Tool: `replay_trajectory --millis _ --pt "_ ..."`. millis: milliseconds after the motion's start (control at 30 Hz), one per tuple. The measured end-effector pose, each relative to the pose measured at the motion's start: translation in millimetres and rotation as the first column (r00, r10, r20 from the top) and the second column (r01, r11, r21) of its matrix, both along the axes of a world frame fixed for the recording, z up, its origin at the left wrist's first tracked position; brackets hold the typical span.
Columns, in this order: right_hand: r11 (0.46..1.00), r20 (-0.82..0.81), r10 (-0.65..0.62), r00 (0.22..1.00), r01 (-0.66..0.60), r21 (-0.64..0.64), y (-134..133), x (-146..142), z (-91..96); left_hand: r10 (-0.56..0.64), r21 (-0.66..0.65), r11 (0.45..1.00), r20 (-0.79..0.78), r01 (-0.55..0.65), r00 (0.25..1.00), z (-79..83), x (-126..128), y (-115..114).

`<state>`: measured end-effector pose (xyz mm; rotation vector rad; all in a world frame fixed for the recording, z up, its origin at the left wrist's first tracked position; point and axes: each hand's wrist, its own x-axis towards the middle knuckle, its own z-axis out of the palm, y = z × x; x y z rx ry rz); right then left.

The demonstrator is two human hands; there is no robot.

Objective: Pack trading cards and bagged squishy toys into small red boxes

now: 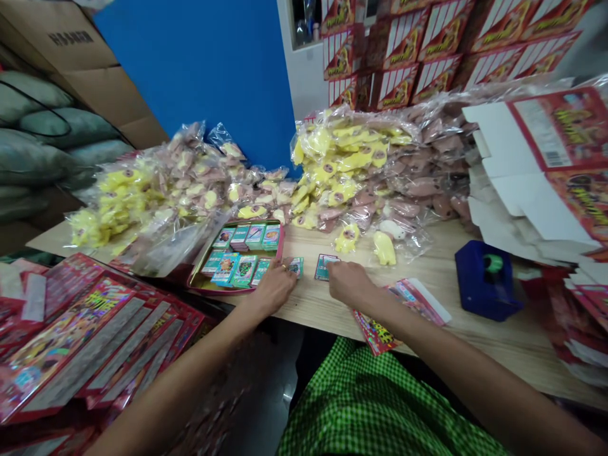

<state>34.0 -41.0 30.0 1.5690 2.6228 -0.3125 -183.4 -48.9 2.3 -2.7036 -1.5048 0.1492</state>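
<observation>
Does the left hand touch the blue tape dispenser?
No, the left hand is by the tin tray; the tape dispenser stands far to the right.

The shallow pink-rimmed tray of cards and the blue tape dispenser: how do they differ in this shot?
The shallow pink-rimmed tray is wide and low, while the blue tape dispenser is a smaller, chunkier block. The tray holds rows of small colourful cards; the dispenser carries a green-cored roll. The tray sits beside the left hand, while the dispenser stands farther right, apart from it. Both rest on the pale wooden table.
</observation>
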Motion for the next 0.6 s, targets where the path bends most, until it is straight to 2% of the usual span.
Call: replay_trajectory --millis 200,333,400,533,600 --pt "0.987 -0.047 -0.141 0.989 0.144 0.069 -10 37 19.5 0.046 -0.013 0.999 0.091 -0.045 0.995 13.7 -13 7" --pt "0.967 -0.089 -0.215 0.973 0.225 0.122 -21 61 25.3 0.100 0.080 0.990 0.165 -0.114 0.981 18.4 -13 7" --pt "0.936 -0.176 -0.267 0.947 0.299 0.187 -25 74 25.7 0.167 0.185 0.960 0.231 -0.212 0.958 23.0 -13 6" --pt "0.869 -0.482 -0.257 0.838 0.419 0.265 -28 95 21.7 0.292 0.360 0.822 0.399 -0.442 0.869 33.3 -11 5" --pt "0.869 -0.552 -0.237 0.799 0.428 0.247 -29 103 18.9 0.282 0.363 0.823 0.406 -0.436 0.869 33.9 -6 2"
